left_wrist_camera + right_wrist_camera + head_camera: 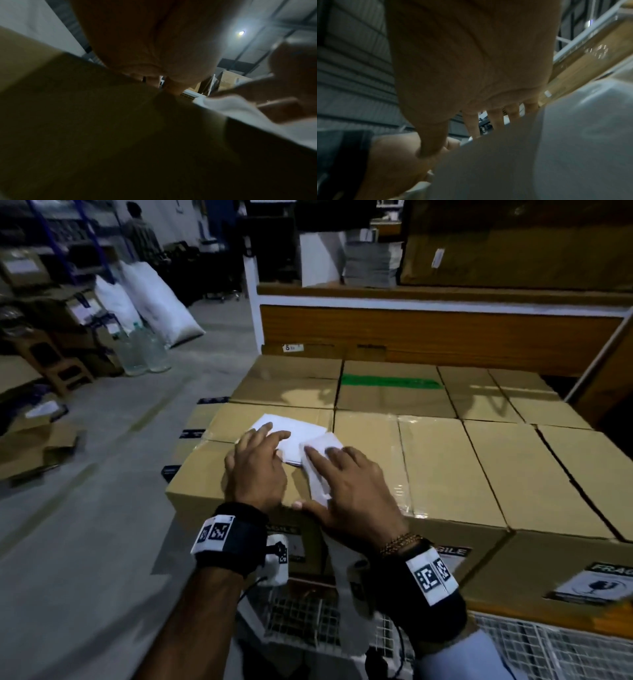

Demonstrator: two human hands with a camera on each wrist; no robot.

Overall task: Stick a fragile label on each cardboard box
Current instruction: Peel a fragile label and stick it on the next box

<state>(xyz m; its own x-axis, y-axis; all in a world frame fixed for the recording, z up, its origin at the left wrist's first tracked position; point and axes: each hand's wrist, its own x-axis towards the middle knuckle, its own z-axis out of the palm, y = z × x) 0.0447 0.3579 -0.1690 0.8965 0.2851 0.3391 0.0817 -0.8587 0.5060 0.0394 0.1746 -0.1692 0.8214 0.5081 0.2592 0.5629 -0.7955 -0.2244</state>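
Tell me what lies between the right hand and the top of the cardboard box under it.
In the head view, a white sheet lies under the right hand, on the cardboard box.

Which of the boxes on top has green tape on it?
The cardboard box with green tape sits in the back row, second from the left, diagonally behind the box under the hands. A green strip runs across its top; the other boxes show only clear tape or bare seams.

White wire-mesh cart [534,645] under rows of taped cardboard boxes [445,460], packed edge to edge.
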